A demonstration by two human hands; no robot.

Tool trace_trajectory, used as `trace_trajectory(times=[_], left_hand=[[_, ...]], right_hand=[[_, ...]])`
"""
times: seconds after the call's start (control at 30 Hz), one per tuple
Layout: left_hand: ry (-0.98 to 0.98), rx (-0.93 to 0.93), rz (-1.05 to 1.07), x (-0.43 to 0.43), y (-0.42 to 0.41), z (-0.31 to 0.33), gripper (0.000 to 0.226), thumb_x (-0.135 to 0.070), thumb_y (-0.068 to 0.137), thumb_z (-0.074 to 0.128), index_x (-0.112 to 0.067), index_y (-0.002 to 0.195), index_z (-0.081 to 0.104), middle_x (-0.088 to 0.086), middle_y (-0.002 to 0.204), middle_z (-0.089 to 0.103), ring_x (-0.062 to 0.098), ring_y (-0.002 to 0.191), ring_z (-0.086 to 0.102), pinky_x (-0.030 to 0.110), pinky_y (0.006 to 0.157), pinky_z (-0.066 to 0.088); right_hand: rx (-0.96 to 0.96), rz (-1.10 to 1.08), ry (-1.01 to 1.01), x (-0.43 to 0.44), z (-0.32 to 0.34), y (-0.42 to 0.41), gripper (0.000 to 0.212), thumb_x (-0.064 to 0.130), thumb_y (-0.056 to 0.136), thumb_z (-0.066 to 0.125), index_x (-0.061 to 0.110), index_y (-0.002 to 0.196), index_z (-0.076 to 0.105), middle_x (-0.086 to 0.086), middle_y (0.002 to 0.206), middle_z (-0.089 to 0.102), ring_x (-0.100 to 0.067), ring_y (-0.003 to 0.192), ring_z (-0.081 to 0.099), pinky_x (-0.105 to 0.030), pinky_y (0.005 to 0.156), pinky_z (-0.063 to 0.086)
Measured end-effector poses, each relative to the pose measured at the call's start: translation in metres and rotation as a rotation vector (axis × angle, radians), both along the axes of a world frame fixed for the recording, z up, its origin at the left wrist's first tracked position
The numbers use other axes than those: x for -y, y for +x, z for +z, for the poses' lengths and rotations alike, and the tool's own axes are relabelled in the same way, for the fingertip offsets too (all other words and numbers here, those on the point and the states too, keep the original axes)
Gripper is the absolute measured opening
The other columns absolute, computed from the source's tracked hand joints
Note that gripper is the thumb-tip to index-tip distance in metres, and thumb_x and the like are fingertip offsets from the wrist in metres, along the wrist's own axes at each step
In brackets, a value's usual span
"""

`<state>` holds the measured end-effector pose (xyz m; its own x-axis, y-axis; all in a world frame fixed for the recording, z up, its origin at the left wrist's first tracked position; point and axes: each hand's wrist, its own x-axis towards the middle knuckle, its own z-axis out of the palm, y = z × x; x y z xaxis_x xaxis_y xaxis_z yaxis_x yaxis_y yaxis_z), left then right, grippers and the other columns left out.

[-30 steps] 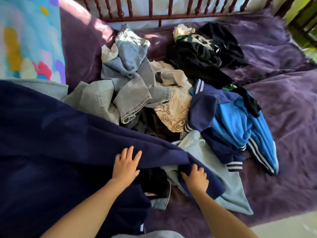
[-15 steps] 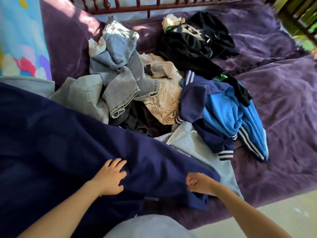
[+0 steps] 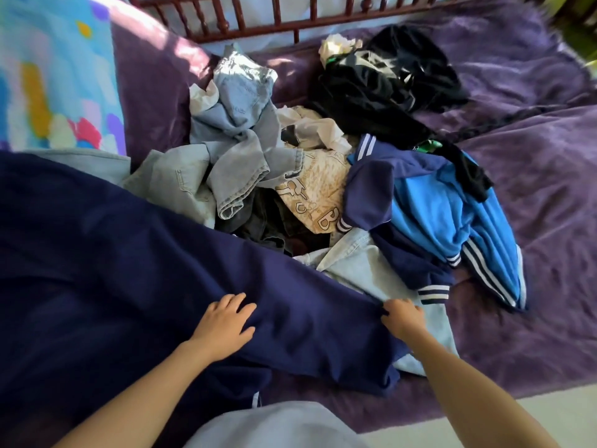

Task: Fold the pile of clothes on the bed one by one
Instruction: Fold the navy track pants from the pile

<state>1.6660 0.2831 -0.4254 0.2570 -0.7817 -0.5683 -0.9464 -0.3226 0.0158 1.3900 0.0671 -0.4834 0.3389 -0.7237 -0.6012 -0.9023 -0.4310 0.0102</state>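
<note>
A large navy garment [image 3: 129,270] is spread across the near left of the bed. My left hand [image 3: 223,324] lies flat on it, fingers straight. My right hand [image 3: 402,318] grips the garment's right edge with curled fingers. Behind it is the pile: light denim jeans [image 3: 239,140], a beige printed shirt [image 3: 313,192], a blue and navy striped jacket [image 3: 436,215], black clothes [image 3: 381,88] and a pale blue piece [image 3: 365,270] partly under the navy one.
The purple bedcover [image 3: 533,221] stretches bare to the right. A dark wooden rail [image 3: 258,17] runs along the far side. A bright patterned pillow [image 3: 48,76] sits at the far left. Pale floor [image 3: 549,409] shows at the bottom right.
My left hand slid back toward me over the navy garment. My right hand closed on the garment's right edge and drew it outward to the right, flattening the cloth.
</note>
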Motion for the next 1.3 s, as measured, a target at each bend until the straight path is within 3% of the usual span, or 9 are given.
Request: trace_trajectory(times=[0.17, 0.3, 0.43, 0.6, 0.77, 0.93, 1.03, 1.17, 1.3], left_hand=[[-0.182, -0.078, 0.27, -0.012, -0.012, 0.0, 0.051, -0.041, 0.097, 0.038, -0.023, 0.144, 0.031, -0.001, 0.154, 0.02, 0.015, 0.141, 0.017, 0.031, 0.11, 0.022], [-0.355, -0.052, 0.543, -0.041, -0.02, 0.0, 0.048, -0.029, 0.094, 0.051, -0.014, 0.139, 0.043, 0.01, 0.152, 0.026, 0.026, 0.139, 0.024, 0.038, 0.108, 0.028], [-0.452, 0.038, 0.891, -0.086, -0.033, -0.008, 0.047, -0.017, 0.087, 0.063, -0.004, 0.131, 0.051, 0.021, 0.146, 0.033, 0.039, 0.133, 0.029, 0.053, 0.1, 0.032], [-0.364, -0.003, 1.459, -0.155, -0.039, -0.02, 0.059, -0.018, 0.085, 0.064, -0.007, 0.138, 0.04, 0.024, 0.147, 0.028, 0.043, 0.13, 0.027, 0.056, 0.1, 0.031], [-0.628, -0.574, 1.974, -0.203, -0.021, -0.022, 0.067, -0.015, 0.091, 0.058, -0.006, 0.147, 0.022, 0.02, 0.144, 0.036, 0.038, 0.129, 0.038, 0.044, 0.104, 0.032], [-0.721, -0.938, 2.041, -0.225, 0.001, -0.016, 0.063, -0.014, 0.093, 0.056, -0.011, 0.146, 0.024, 0.013, 0.143, 0.04, 0.031, 0.13, 0.039, 0.042, 0.104, 0.031], [-0.751, -1.147, 2.113, -0.223, 0.013, -0.013, 0.041, -0.014, 0.094, 0.053, -0.009, 0.134, 0.044, 0.009, 0.132, 0.049, 0.029, 0.129, 0.041, 0.041, 0.104, 0.03], [-0.616, -1.273, 2.043, -0.208, 0.018, 0.005, 0.004, -0.021, 0.091, 0.057, -0.018, 0.088, 0.056, 0.002, 0.087, 0.055, 0.024, 0.103, 0.05, 0.037, 0.093, 0.032], [-0.728, -1.266, 1.927, -0.187, 0.014, 0.02, 0.014, -0.012, 0.089, 0.058, -0.02, 0.081, 0.049, 0.002, 0.089, 0.053, 0.017, 0.082, 0.051, 0.032, 0.08, 0.038]], right_hand=[[0.31, -0.288, -0.281, 0.039, 0.031, -0.011, 0.021, 0.02, 0.091, 0.049, 0.007, 0.101, 0.062, -0.015, 0.111, 0.063, -0.034, 0.107, 0.055, -0.039, 0.086, 0.038], [0.205, -0.279, -0.401, 0.048, 0.047, -0.008, 0.039, 0.018, 0.09, 0.051, 0.01, 0.128, 0.05, -0.018, 0.129, 0.049, -0.034, 0.126, 0.036, -0.044, 0.101, 0.027], [0.199, -0.091, -0.331, -0.01, 0.045, 0.022, 0.06, 0.021, 0.09, 0.051, 0.013, 0.145, 0.028, -0.015, 0.149, 0.028, -0.031, 0.14, 0.019, -0.041, 0.108, 0.021], [0.559, 0.278, -0.216, -0.135, 0.043, 0.075, 0.055, 0.008, 0.046, 0.088, 0.004, 0.099, 0.071, -0.017, 0.101, 0.068, -0.033, 0.089, 0.068, -0.036, 0.066, 0.055], [0.427, 0.162, 0.282, -0.224, 0.013, 0.12, 0.071, 0.035, 0.089, 0.056, 0.025, 0.149, 0.019, -0.007, 0.152, 0.02, -0.026, 0.136, 0.029, -0.033, 0.105, 0.031], [0.198, 0.431, 0.126, -0.262, 0.006, 0.129, 0.072, 0.059, 0.086, 0.049, 0.034, 0.147, 0.021, -0.011, 0.157, -0.008, -0.028, 0.145, -0.005, -0.046, 0.115, 0.01], [0.183, 0.38, 0.021, -0.263, 0.011, 0.118, 0.05, 0.048, 0.091, 0.047, 0.03, 0.138, 0.041, -0.003, 0.157, 0.008, -0.02, 0.144, 0.009, -0.039, 0.111, 0.018], [0.509, -0.084, -0.007, -0.251, 0.042, 0.121, 0.026, 0.027, 0.096, 0.047, 0.011, 0.113, 0.059, -0.005, 0.134, 0.051, -0.021, 0.13, 0.04, -0.032, 0.092, 0.035], [0.841, -0.294, -0.014, -0.223, 0.101, 0.125, 0.017, 0.018, 0.095, 0.051, 0.005, 0.083, 0.052, -0.015, 0.083, 0.06, -0.024, 0.079, 0.053, -0.031, 0.064, 0.027]])
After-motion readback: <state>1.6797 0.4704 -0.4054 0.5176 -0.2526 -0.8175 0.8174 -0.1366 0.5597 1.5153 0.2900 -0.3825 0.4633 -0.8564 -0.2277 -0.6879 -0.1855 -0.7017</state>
